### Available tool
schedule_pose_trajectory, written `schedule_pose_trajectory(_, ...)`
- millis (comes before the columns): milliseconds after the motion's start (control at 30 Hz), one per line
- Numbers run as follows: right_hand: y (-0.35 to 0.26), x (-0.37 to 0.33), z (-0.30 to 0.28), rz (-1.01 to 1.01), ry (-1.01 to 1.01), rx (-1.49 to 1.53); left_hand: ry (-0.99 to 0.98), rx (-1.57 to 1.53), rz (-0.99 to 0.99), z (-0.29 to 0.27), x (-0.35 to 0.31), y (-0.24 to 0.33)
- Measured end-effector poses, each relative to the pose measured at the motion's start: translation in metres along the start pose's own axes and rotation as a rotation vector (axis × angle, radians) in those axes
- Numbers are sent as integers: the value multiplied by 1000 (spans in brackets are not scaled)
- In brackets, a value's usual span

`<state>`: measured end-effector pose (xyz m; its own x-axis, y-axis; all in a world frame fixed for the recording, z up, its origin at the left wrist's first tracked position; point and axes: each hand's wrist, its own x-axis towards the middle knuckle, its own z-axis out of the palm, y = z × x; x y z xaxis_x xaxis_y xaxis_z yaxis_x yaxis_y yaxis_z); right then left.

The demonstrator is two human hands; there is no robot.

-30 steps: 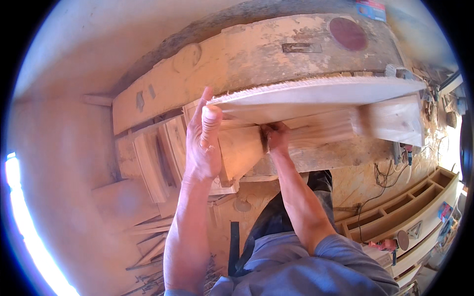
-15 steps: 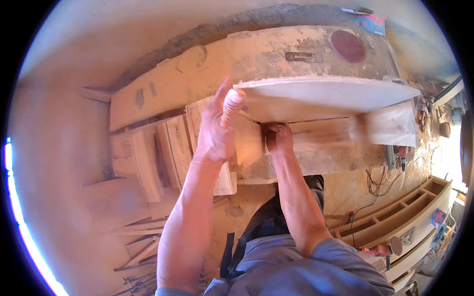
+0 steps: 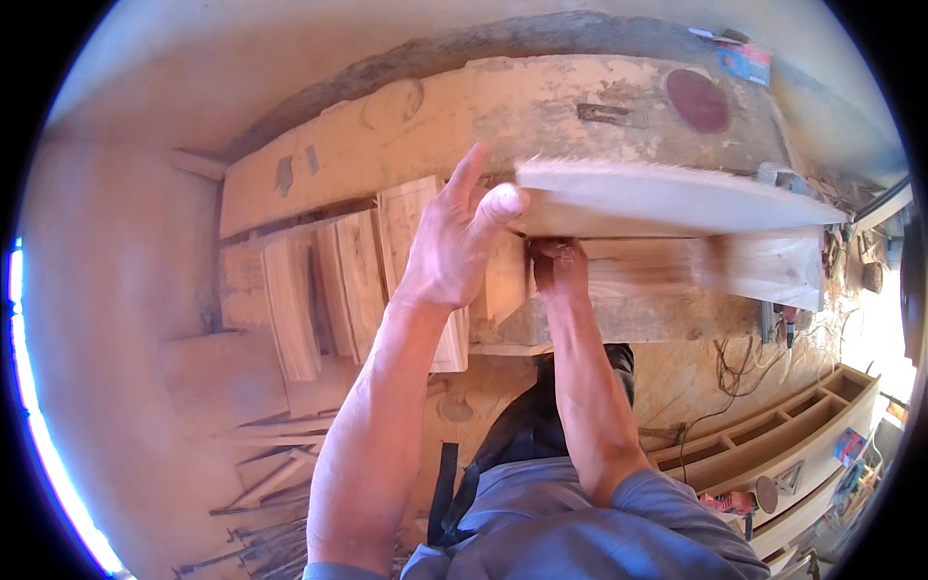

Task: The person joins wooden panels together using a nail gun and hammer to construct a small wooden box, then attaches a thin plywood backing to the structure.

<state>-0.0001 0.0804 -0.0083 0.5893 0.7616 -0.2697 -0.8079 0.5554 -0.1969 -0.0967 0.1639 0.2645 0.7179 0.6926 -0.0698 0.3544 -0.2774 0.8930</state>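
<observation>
A long wooden drawer-like box (image 3: 773, 266) lies on the workbench, with a tall pale panel (image 3: 667, 193) along its far side. My left hand (image 3: 447, 246) is raised at the box's left end, fingers stretched and thumb apart. Whether its palm touches the wood cannot be made out. Inside the box, near its left end, my right hand (image 3: 561, 269) is closed with curled fingers. Its fingertips are hidden, and so is anything they hold. Just left of my left hand, several wooden boards (image 3: 360, 280) lie side by side.
A dusty workbench (image 3: 638, 92) runs along the wall, bearing a dark red sanding disc (image 3: 698, 101). A blue and red carton (image 3: 744, 64) stands at the back. At the lower right are a compartmented wooden frame (image 3: 764, 435) and a red power tool (image 3: 730, 503). Clamps (image 3: 246, 551) lie lower left.
My left hand has shifted right and slightly up, its thumb swinging right. My right hand stays closed inside the box. The whole view has shifted a little.
</observation>
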Motion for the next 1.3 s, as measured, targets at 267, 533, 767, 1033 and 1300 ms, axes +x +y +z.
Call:
schedule_pose_trajectory(267,-6,3,34,-13,33,-291,4,-184,-40,7,8,-9)
schedule_pose_trajectory(533,-11,-1,32,40,88,-263,7,-139,-129,5,8,-7)
schedule_pose_trajectory(767,-10,-11,21,1,192,-332,79,-124,-146,10,7,8)
schedule_pose_trajectory(1033,-15,-5,29,63,152,-104,60,-140,-113,7,9,-4)
schedule_pose_trajectory(1300,-24,-11,50,86,230,-355,68,-83,-110,8,10,0)
